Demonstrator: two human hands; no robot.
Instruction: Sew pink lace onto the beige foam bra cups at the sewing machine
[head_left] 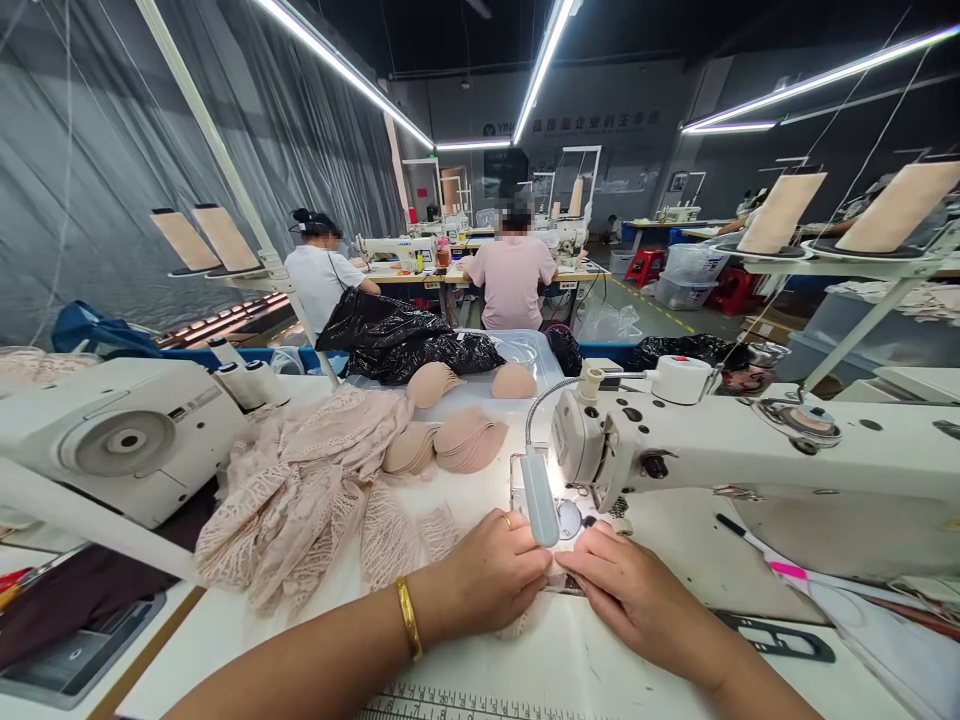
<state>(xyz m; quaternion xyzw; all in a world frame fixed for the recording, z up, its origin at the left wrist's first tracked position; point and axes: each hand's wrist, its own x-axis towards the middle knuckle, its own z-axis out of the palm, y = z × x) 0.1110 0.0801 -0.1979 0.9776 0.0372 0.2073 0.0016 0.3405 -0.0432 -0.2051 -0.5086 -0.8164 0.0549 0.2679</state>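
Observation:
My left hand (491, 572), with a gold ring and a gold bangle, rests on the white table with its fingers curled down on a small piece of beige lace (517, 628) under it. My right hand (634, 595) lies beside it, fingers pressed flat on the same piece just in front of the needle area of the white sewing machine (750, 450). The machine's small lamp (540, 495) shines between the two hands. Most of the lace piece is hidden by my hands.
A heap of beige lace (300, 490) lies at left, with stacks of beige bra cups (450, 445) behind it. Another white machine (112, 440) stands at far left. Black bags (397, 340) sit behind. Two people sit sewing with their backs to me. A pen (750, 545) lies at right.

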